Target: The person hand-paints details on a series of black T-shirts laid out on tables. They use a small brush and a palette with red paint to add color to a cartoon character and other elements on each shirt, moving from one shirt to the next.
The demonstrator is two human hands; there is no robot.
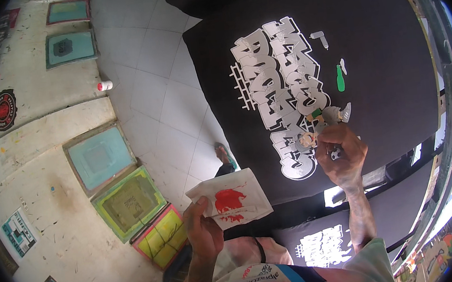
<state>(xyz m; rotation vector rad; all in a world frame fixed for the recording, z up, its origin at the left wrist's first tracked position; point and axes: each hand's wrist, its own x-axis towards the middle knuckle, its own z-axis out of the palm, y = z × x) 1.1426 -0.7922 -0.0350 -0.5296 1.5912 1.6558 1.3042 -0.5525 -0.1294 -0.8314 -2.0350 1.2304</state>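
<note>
My left hand [203,230] pinches a white sheet of paper or card [256,200] by its left edge, thumb on top. Wet-looking red paint is smeared across the middle of that sheet. My right hand [342,154] is closed, fingers bunched together, low over a black cloth [387,65]. Whatever its fingertips hold, if anything, is hidden. Big white and grey graffiti-style lettering [279,76] is printed on the cloth. Beside my right fingers lies a printed cartoon figure [312,132], partly covered by the hand. A printed green bottle [340,81] and a grey spray shape [318,39] sit farther off.
On the left, a paint-stained white bench [50,185] bears several framed printing screens, including a blue one [99,153] and a yellow one [162,238]. A small red-and-white container [105,86] stands at its edge. Nearer me lies another printed black cloth [323,248]. A rail [436,6] runs along the right.
</note>
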